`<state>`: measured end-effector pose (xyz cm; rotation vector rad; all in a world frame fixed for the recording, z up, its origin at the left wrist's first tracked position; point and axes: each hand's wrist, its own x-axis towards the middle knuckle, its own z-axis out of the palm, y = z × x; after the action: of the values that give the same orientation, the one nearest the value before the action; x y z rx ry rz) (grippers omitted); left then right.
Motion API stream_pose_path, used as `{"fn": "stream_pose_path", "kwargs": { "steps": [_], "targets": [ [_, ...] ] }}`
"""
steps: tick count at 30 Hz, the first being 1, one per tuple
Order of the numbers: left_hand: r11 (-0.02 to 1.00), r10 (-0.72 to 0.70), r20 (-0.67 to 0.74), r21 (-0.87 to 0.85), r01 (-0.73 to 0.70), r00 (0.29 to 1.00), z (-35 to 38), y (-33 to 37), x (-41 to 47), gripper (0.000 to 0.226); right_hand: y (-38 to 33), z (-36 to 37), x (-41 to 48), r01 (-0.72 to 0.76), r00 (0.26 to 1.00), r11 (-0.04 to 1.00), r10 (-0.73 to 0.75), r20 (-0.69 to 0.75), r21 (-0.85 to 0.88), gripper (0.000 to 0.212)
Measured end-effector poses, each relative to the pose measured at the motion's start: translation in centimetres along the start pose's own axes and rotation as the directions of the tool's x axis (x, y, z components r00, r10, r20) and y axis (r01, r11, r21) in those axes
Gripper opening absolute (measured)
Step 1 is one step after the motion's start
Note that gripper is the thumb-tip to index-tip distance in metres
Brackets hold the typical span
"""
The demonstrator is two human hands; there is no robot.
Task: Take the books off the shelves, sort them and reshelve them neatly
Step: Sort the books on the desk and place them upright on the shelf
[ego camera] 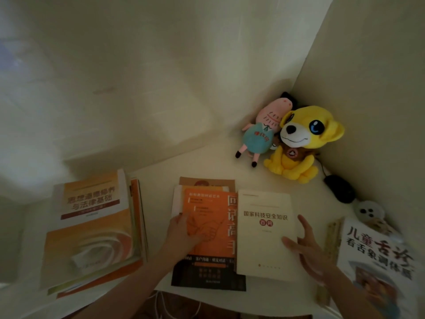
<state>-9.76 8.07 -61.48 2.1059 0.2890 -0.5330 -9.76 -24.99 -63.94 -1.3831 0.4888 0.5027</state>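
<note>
Cream-covered and slim, the book [265,231] lay under my right hand [307,252], whose thumb pressed its right edge while the fingers stayed spread and closed on nothing. My left hand [184,233] rested flat, fingers extended, on the orange book [207,229] just beside it, gripping nothing either.

Both books ran with their long axes away from me toward the wall, titles reading upright from my side. The cream book overlapped the orange one's right edge, and the orange one topped a small pile whose lower covers showed at its far end. Its near, black end sat close to the front lip of the pale desk [207,162], with cables hanging below.

To the left, well apart, a stack of large orange-and-white textbooks [94,229] lay tilted slightly clockwise, leaving a bare strip of desk between stacks. To the right, a wooden ruler [332,240] lay just beside my right hand, and beyond it a white book with red lettering [379,252], blurred. Open desk stretched behind the piles up to the wall. In the far right corner a yellow plush dog [303,139] and a pink plush pig [262,132] leaned together, a black mouse [339,188] near them.
</note>
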Motion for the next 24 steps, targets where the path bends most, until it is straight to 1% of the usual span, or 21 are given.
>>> {"fn": "stream_pose_path", "kwargs": {
  "steps": [2,3,4,5,6,7,8,9,10,11,12,13,14,16,17,18,19,20,21,23,24],
  "targets": [
    [0.995,-0.008,-0.017,-0.1,0.006,1.0,-0.5,0.1,0.0,0.053,0.0,-1.0,0.3,-0.033,0.999,0.999,0.033,0.011,-0.001,0.112],
    [0.993,-0.006,-0.019,-0.117,0.004,1.0,-0.7,0.0,0.0,0.047,-0.1,-1.5,0.4,-0.046,0.999,0.999,0.046,0.014,-0.017,0.108],
    [0.993,-0.019,-0.034,-0.121,0.015,0.999,-0.8,0.0,0.0,0.046,0.0,-2.0,0.5,-0.055,0.998,0.998,0.055,0.007,-0.033,0.097],
    [0.996,-0.054,-0.075,-0.073,0.049,0.996,-1.0,0.0,-0.1,0.049,0.0,-2.4,0.6,-0.061,0.998,0.997,0.061,-0.01,-0.055,0.088],
    [0.995,-0.095,-0.127,-0.026,0.093,0.987,-1.2,-0.1,-0.2,0.057,0.2,-2.9,0.7,-0.073,0.997,0.993,0.07,-0.036,-0.094,0.089],
    [0.991,-0.131,-0.15,-0.028,0.128,0.98,-1.3,-0.3,-0.3,0.059,0.3,-3.2,0.8,-0.082,0.996,0.987,0.075,-0.051,-0.142,0.099],
    [0.988,-0.148,-0.135,-0.069,0.14,0.98,-1.3,-0.3,-0.5,0.053,0.8,-3.5,1.0,-0.089,0.995,0.98,0.079,-0.063,-0.179,0.114],
    [0.982,-0.146,-0.112,-0.134,0.131,0.983,-1.2,-0.5,-0.7,0.035,1.1,-3.7,1.1,-0.101,0.993,0.976,0.088,-0.079,-0.191,0.123],
    [0.979,-0.14,-0.101,-0.163,0.122,0.985,-1.2,-0.7,-0.8,0.014,1.6,-3.6,1.3,-0.105,0.993,0.978,0.094,-0.068,-0.181,0.121],
    [0.981,-0.128,-0.098,-0.162,0.111,0.987,-1.1,-1.0,-0.7,0.007,2.1,-3.3,1.7,-0.118,0.991,0.979,0.104,-0.089,-0.166,0.11],
    [0.978,-0.116,-0.094,-0.183,0.097,0.989,-1.1,-0.9,-0.7,0.016,2.4,-2.7,1.7,-0.116,0.988,0.976,0.096,-0.117,-0.183,0.095],
    [0.977,-0.121,-0.104,-0.188,0.1,0.987,-1.2,-1.3,-0.6,0.017,2.9,-2.3,2.0,-0.1,0.984,0.96,0.057,-0.167,-0.262,0.085],
    [0.977,-0.136,-0.112,-0.182,0.114,0.984,-1.4,-1.4,-0.7,0.016,3.5,-2.2,2.5,-0.093,0.975,0.908,0.001,-0.22,-0.408,0.082],
    [0.979,-0.156,-0.103,-0.147,0.14,0.982,-1.6,-2.2,0.0,0.019,3.3,-1.5,2.9,-0.132,0.944,0.704,-0.125,-0.305,-0.698,0.084],
    [0.981,-0.154,-0.103,-0.132,0.14,0.983,-1.7,-2.5,0.1,0.023,3.0,-1.0,2.9,-0.141,0.914,0.623,-0.217,-0.344,-0.769,0.082],
    [0.98,-0.163,-0.107,-0.136,0.148,0.981,-1.8,-2.8,0.3,0.027,2.5,0.1,2.4,-0.103,0.881,0.599,-0.315,-0.352,-0.794,0.08],
    [0.98,-0.162,-0.109,-0.135,0.147,0.981,-1.8,-3.2,0.4,0.03,1.9,1.5,1.7,-0.024,0.868,0.617,-0.378,-0.322,-0.787,0.076],
    [0.979,-0.162,-0.112,-0.141,0.145,0.98,-1.8,-3.6,0.6,0.033,1.6,3.1,1.0,0.072,0.877,0.658,-0.4,-0.266,-0.75,0.07],
    [0.975,-0.169,-0.113,-0.166,0.149,0.979,-1.8,-3.6,0.7,0.035,1.3,4.8,0.5,0.146,0.903,0.707,-0.38,-0.198,-0.692,0.065],
    [0.944,-0.221,-0.103,-0.273,0.186,0.97,-1.9,-3.1,0.6,0.028,1.0,8.0,-0.3,0.154,0.969,0.803,-0.238,-0.072,-0.576,0.062],
    [0.924,-0.246,-0.091,-0.321,0.205,0.965,-2.0,-2.5,0.3,0.022,1.4,9.2,-0.3,0.147,0.981,0.825,-0.192,-0.024,-0.546,0.062]
  ]
}}
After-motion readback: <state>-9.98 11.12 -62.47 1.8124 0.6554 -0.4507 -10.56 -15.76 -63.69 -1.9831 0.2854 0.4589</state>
